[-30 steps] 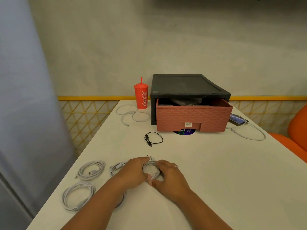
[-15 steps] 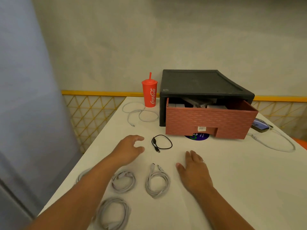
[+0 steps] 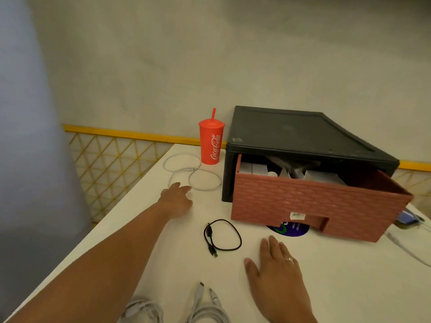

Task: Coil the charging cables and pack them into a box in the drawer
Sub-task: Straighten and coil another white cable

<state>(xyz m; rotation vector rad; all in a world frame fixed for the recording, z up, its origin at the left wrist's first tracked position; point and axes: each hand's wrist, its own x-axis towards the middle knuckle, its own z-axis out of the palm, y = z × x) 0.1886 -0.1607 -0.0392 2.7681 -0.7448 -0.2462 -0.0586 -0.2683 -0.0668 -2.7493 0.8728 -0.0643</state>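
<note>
red cup (image 3: 211, 145) left of centre — white "coca-cola" script, small sticker (image 3: 296, 215) on drawer front — print illegible, round purple label (image 3: 289, 229) beneath — text unreadable

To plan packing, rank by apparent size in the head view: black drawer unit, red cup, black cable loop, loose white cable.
1. black drawer unit
2. loose white cable, by its spread
3. red cup and black cable loop look alike; the loop lies nearer the camera, so unranked.
</note>
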